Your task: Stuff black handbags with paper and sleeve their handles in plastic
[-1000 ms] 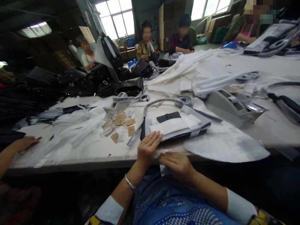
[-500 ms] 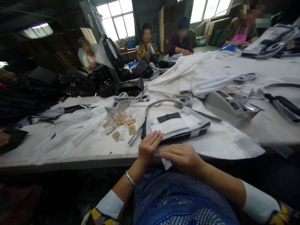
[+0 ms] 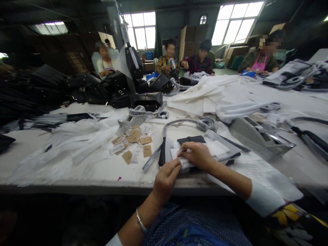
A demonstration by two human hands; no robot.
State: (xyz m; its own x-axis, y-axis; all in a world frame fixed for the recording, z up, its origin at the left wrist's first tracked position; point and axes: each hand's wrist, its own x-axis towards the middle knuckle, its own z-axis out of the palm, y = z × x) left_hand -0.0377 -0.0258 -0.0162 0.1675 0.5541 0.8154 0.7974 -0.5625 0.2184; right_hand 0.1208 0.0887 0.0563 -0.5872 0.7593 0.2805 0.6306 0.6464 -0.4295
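Note:
A flat black handbag (image 3: 191,139), partly covered with white wrapping sheets (image 3: 217,148), lies on the table in front of me. Its handle (image 3: 176,123), wrapped in clear plastic, arches behind it. At the bag's near edge my left hand (image 3: 166,179) is closed, its fingertips pinching a strip of clear plastic wrap (image 3: 183,163). My right hand (image 3: 197,155) comes over the bag from the right, fingers bent and pressed onto the same wrap. The two sets of fingertips nearly meet, and part of the wrap is hidden beneath them.
Cardboard tags (image 3: 134,136) lie in a loose heap left of the bag. Grey tape dispensers (image 3: 258,136) stand to the right and behind. White sheets (image 3: 215,90) and black bags (image 3: 147,99) cover the far side, where several people sit.
My right hand has risen from the table's front edge onto the bag, bringing up the plastic that hung there. My left hand has gone from flat on the wrapping to a pinch.

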